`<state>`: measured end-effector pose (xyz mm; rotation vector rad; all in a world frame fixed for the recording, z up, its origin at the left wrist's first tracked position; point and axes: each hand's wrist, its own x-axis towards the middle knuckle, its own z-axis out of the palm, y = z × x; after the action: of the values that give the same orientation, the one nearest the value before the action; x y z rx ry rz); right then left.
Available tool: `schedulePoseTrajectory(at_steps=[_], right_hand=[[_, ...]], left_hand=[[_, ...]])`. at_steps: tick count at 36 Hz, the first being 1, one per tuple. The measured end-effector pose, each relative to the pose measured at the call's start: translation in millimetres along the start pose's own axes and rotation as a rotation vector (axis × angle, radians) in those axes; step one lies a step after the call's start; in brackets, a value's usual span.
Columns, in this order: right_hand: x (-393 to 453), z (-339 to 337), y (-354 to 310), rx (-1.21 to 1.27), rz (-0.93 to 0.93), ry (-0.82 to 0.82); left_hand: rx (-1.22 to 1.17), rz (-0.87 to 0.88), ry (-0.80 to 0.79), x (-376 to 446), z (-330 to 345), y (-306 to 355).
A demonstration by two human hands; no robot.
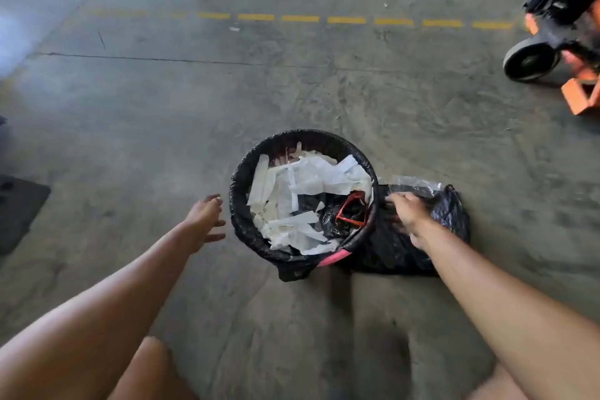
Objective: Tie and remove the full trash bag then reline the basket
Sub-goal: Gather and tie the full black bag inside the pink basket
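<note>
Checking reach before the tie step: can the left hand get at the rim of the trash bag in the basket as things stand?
Probably yes. The left hand is open, just beside the trash bag rim with only bare floor between them.

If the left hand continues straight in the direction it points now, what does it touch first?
Most likely the left hand meets the black bag folded over the basket's left rim; its open fingers aim there. Height is hard to judge from one view.
</note>
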<state>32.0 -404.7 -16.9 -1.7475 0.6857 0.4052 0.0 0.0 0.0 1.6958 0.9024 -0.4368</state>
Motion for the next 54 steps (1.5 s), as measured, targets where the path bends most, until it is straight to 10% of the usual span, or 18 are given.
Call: schedulePoseTrajectory(at_steps=[8,20,30,38,46,54], right_hand=[[39,17,14,0.182,0.119,-0.327],[34,-6,-16,0.200,0.082,-0.221],[19,-24,-56,0.637,0.108,-0.287],[35,4,-76,0.068,-0.013,-0.099],[17,10,-114,0.488,-0.314,-0.188],[9,-20,-86,0.003,-0.331,-0.062]], left_hand=[[-0.154,-0.060,-0.354,63,8,-31],[-0.202,-0.032,-0.401,39,6,-5],[-0.535,0.068,-0.197,42,-6,36],[-0.219,0.147,-0.155,49,-4,67],[-0.502,0.498,-0.113,33,-4,97],[-0.041,0.501,0.032,26,-29,77]])
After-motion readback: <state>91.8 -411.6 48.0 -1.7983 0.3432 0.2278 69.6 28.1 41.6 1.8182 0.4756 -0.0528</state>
